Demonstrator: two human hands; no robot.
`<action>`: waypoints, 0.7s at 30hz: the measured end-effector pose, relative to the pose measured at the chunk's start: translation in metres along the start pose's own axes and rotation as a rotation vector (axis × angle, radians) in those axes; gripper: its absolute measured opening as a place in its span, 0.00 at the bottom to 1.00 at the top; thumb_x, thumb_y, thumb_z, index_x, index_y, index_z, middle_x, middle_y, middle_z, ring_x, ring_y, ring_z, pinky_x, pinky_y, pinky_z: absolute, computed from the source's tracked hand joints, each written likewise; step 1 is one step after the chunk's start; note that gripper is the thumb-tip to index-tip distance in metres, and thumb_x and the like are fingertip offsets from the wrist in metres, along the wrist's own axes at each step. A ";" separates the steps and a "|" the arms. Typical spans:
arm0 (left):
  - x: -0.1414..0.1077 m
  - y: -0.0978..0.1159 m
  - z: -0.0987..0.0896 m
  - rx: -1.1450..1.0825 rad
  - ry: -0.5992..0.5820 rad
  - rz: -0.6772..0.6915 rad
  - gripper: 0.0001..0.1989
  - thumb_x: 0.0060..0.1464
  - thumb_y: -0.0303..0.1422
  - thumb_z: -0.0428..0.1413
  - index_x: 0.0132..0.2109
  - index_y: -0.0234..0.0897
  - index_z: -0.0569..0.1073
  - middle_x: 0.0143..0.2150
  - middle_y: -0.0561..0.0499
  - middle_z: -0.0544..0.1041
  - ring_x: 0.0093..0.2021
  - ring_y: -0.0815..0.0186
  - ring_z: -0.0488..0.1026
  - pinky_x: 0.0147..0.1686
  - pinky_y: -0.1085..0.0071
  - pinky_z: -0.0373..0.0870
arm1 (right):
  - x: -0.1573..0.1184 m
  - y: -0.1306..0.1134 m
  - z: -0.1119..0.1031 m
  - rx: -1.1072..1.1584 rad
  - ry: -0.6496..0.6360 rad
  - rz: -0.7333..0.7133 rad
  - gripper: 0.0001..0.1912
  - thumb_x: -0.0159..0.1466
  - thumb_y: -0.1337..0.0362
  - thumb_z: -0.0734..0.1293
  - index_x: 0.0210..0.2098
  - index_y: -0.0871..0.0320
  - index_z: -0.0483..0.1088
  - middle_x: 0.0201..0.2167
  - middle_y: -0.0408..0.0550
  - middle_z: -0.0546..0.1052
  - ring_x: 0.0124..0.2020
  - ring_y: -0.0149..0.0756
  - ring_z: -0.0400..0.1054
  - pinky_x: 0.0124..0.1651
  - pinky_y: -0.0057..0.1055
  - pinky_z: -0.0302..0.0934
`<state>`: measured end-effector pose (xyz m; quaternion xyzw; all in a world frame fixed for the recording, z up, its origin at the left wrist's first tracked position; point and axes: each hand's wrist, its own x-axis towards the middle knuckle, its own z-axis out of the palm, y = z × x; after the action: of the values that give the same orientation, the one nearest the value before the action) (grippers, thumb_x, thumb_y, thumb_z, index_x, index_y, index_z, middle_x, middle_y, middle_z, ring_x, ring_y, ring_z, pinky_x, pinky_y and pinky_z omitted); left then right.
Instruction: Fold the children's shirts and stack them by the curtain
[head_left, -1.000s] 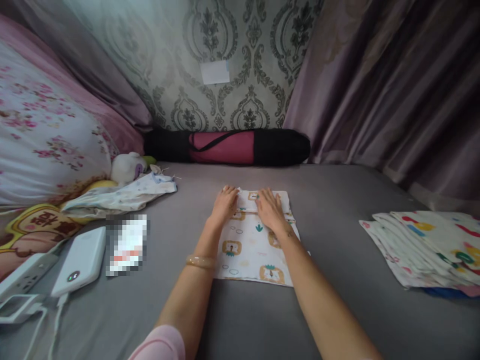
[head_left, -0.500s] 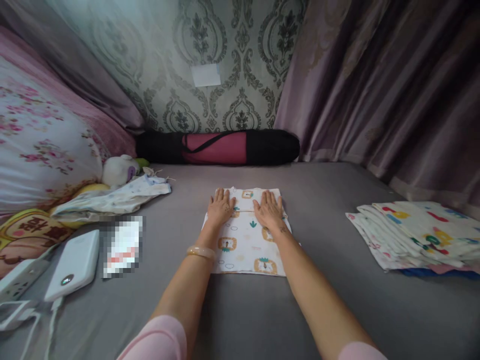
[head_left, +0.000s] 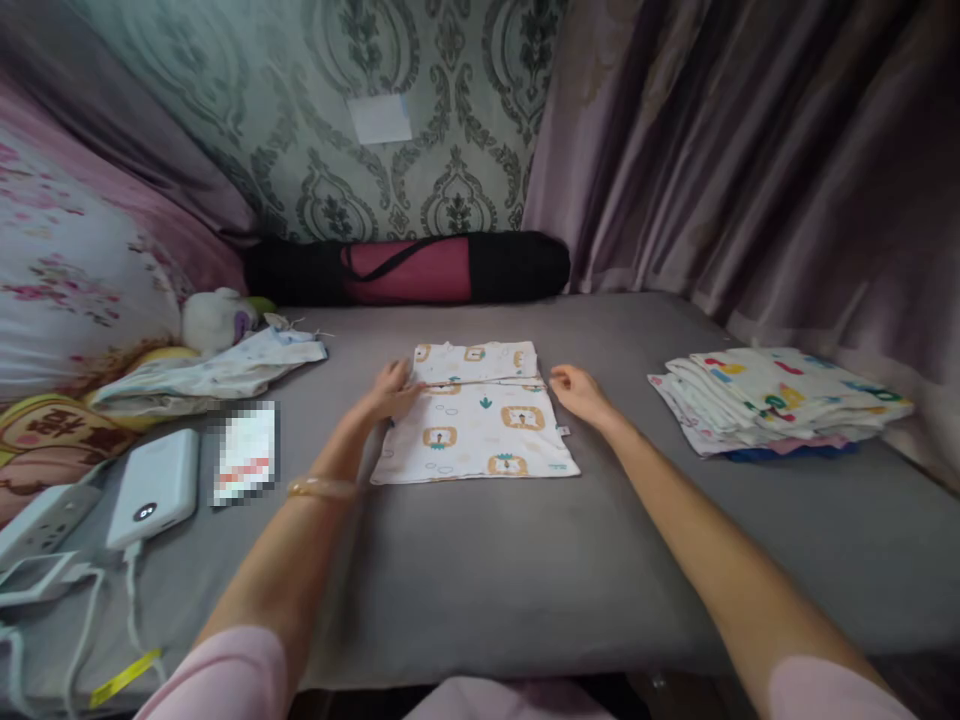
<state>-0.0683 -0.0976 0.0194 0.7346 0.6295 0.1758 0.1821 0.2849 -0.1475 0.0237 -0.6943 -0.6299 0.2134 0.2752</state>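
Note:
A white cloth (head_left: 480,430) printed with orange lion faces and green leaves lies flat on the grey bed sheet, its far part folded over into a band. A small tag sticks out at its right edge. My left hand (head_left: 391,390) is at the cloth's left edge by the fold, slightly blurred, thumb over the fabric and fingers stretched out. Just off the right edge, level with the fold, is my right hand (head_left: 583,394); its fingers are curled in and nothing shows between them.
To the right sits a stack of folded printed cloths (head_left: 780,400). On the left are a white power bank (head_left: 154,485) with a cable, a power strip (head_left: 41,520), a crumpled garment (head_left: 217,375) and a plush toy (head_left: 216,320). A black and red long bag (head_left: 409,270) lies against the wall.
Both hands have come off the top of the cloth and moved apart to its left and right edges. The right fingers have curled. The view has shifted, showing the bed's near edge.

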 end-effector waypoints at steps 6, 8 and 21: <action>-0.080 -0.019 -0.019 0.106 -0.061 -0.129 0.28 0.54 0.44 0.51 0.58 0.34 0.63 0.39 0.43 0.76 0.44 0.56 0.73 0.45 0.63 0.67 | -0.073 0.010 -0.008 -0.080 -0.170 -0.008 0.13 0.62 0.61 0.63 0.44 0.59 0.72 0.26 0.46 0.78 0.24 0.32 0.68 0.29 0.27 0.58; -0.104 -0.017 -0.021 0.063 -0.104 -0.151 0.28 0.54 0.46 0.51 0.57 0.35 0.63 0.36 0.46 0.76 0.39 0.58 0.74 0.40 0.66 0.68 | -0.092 0.008 -0.008 -0.106 -0.164 -0.040 0.14 0.61 0.59 0.63 0.45 0.58 0.71 0.26 0.44 0.77 0.24 0.33 0.68 0.28 0.27 0.56; -0.153 0.011 -0.022 -0.129 -0.102 0.028 0.22 0.56 0.43 0.47 0.53 0.40 0.71 0.31 0.53 0.69 0.30 0.66 0.66 0.34 0.70 0.64 | -0.134 0.003 -0.023 -0.061 -0.244 -0.385 0.22 0.58 0.70 0.60 0.51 0.55 0.72 0.32 0.45 0.74 0.27 0.32 0.67 0.33 0.28 0.63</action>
<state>-0.0916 -0.2495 0.0401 0.7381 0.5963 0.1810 0.2586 0.2869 -0.2830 0.0327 -0.5385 -0.7854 0.2201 0.2115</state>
